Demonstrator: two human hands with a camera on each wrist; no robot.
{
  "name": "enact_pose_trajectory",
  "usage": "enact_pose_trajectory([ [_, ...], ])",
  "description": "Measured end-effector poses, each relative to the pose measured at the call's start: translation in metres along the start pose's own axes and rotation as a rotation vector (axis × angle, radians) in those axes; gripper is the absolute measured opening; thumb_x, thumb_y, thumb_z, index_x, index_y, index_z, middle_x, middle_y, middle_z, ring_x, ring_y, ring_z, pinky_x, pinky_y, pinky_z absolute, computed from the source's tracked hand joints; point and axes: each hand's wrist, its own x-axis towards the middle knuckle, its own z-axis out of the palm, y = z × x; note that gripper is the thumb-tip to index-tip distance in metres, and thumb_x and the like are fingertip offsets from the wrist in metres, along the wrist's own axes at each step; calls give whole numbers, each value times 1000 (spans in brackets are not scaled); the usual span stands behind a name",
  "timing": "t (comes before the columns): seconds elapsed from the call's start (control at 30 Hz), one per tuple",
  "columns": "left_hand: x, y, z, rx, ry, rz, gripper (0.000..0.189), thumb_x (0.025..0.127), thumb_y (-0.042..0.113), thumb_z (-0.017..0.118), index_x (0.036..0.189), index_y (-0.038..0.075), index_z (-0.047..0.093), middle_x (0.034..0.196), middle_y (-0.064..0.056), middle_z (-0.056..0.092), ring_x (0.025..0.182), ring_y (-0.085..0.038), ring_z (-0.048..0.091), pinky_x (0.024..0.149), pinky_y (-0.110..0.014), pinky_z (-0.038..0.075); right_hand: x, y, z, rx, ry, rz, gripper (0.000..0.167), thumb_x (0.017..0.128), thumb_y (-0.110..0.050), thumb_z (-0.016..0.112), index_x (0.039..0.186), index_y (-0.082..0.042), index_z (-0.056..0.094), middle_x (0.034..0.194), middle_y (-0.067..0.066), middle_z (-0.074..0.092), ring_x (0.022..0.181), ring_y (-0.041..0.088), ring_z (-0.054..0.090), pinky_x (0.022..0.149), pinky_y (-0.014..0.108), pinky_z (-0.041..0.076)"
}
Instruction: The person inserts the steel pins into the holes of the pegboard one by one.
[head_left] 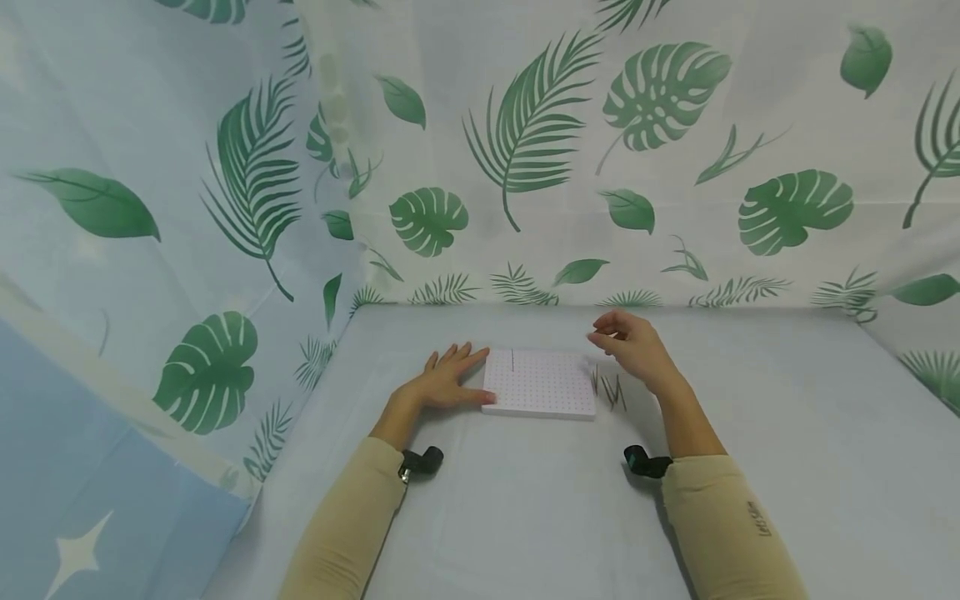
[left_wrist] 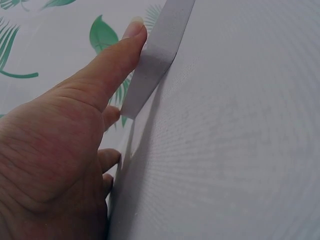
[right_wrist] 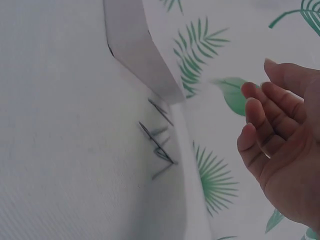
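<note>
A white board (head_left: 538,385) with rows of small dots or holes lies on the table, a thin dark line (head_left: 513,360) near its upper left corner. My left hand (head_left: 448,381) rests at the board's left side, fingers spread, the thumb on the near left corner. In the left wrist view that thumb (left_wrist: 115,65) lies straight along the board's side (left_wrist: 155,60). Past the far right corner, my right hand (head_left: 636,348) is raised with fingers loosely bent. Nothing shows between its fingers in the right wrist view. Several thin dark sticks (head_left: 615,393) lie right of the board.
A pale cloth covers the table (head_left: 510,508). Behind it hangs a white curtain (head_left: 450,167) printed with green leaves, and another (head_left: 172,250) hangs on the left. Small black cameras are strapped to the left wrist (head_left: 423,461) and right wrist (head_left: 647,462).
</note>
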Motion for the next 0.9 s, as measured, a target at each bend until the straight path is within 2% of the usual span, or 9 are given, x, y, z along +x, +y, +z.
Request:
enact_pose_trajectory([
  [0.17,0,-1,-1,-9,-4,-4,101,88,69,69,167,27,24,175,-15,11,163,-40,0,127,-64,-6,-3,5,-8,-3,-33,23,39,104,-33,66,125,-1,63,118,19,69,96,30,66,78,26,53],
  [0.37,0,-2,1,-16,12,11,100,87,70,69,167,27,26,175,-16,12,162,-42,1,127,-65,-6,-5,12,-14,-49,-91,101,42,102,-31,68,127,2,62,114,18,68,98,31,66,79,29,53],
  [0.57,1,-2,2,-17,10,8,100,87,71,69,167,28,26,175,-15,12,162,-41,1,128,-64,-6,-7,14,-19,-90,-164,176,45,99,-28,72,129,4,61,109,16,69,93,28,66,76,30,53],
  [0.8,1,-3,3,-16,10,7,101,87,72,69,167,28,26,175,-15,12,163,-41,1,128,-64,-7,-10,19,-26,-125,-230,203,51,97,-29,75,131,6,60,109,17,70,89,25,65,72,31,52],
  [0.9,1,-3,2,-13,10,4,101,87,72,68,167,28,25,175,-15,11,163,-40,0,128,-64,-7,-12,19,-29,-155,-264,220,48,95,-29,76,126,4,63,105,14,70,88,23,63,73,31,51],
])
